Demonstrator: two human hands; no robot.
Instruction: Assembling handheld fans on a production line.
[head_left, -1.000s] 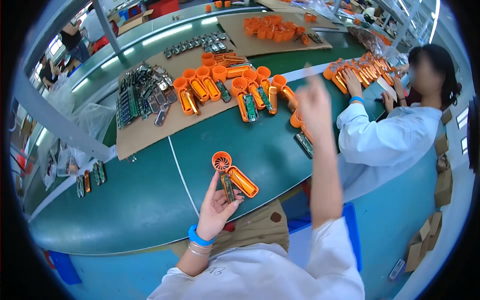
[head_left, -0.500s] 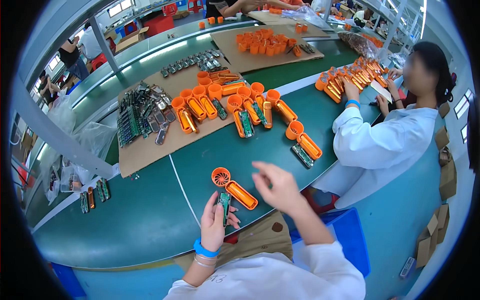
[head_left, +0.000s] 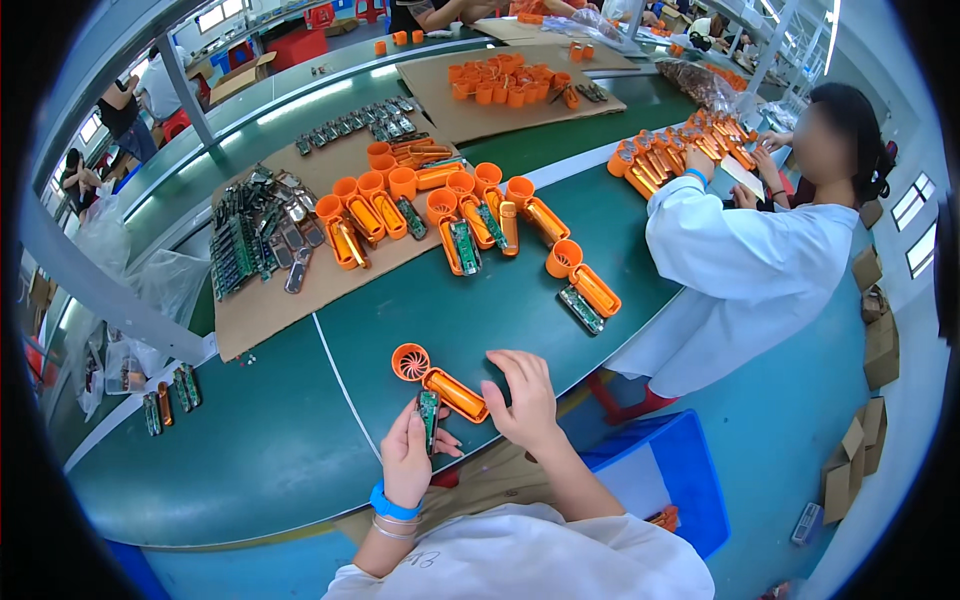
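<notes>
An orange fan housing [head_left: 436,378] with a round head and long handle lies on the green table [head_left: 250,440] just in front of me. My left hand [head_left: 410,458] holds a small green circuit board [head_left: 429,412] upright beside the housing's handle. My right hand [head_left: 523,398] hovers at the handle's right end, fingers curled, touching or nearly touching it; nothing is visibly gripped.
A cardboard sheet [head_left: 270,300] carries several orange housings [head_left: 455,215] and dark circuit boards [head_left: 250,235]. One more housing [head_left: 583,278] with a board lies to the right. A person in a white coat [head_left: 740,270] works at right. A blue bin [head_left: 665,480] sits below the table edge.
My right hand came down from high above the table to the housing's handle. The left hand lifted the circuit board slightly toward me. The view tilted.
</notes>
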